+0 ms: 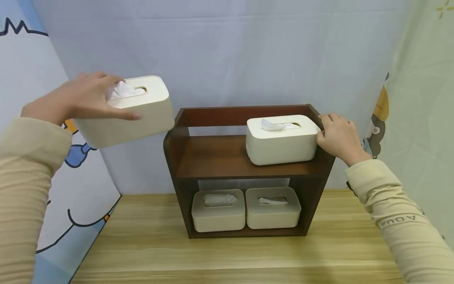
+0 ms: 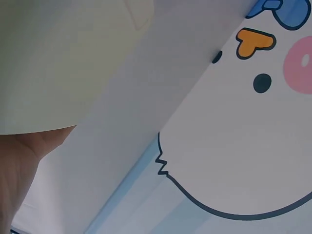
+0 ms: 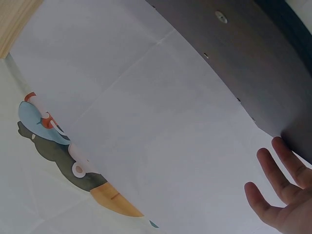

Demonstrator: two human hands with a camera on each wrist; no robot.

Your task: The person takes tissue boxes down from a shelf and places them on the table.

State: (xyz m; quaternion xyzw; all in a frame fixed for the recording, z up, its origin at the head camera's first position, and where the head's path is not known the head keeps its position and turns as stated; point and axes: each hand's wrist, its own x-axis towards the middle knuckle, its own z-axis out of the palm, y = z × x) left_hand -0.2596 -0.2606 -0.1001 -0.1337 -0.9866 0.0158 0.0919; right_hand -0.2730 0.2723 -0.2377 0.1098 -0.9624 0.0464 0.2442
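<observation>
Raised at the left in the head view, my left hand (image 1: 88, 98) grips a cream tissue box (image 1: 149, 118) from above, with the thumb along its front. That box is tilted and hangs beside the upper left of a dark brown two-tier shelf (image 1: 216, 157). In the left wrist view the box's pale underside (image 2: 58, 63) covers part of the hand. My right hand (image 1: 338, 136) rests at the top of the shelf's right side panel, thumb close to another tissue box (image 1: 280, 146) on the upper tier. Its outer fingers look spread and fairly straight in the right wrist view.
Two more tissue boxes, a left one (image 1: 220, 219) and a right one (image 1: 273, 219), stand side by side on the lower tier. The shelf stands on a wood-grain table (image 1: 227, 258). Pale curtains (image 1: 248, 59) hang behind, with a cartoon-printed panel (image 1: 71, 205) at left.
</observation>
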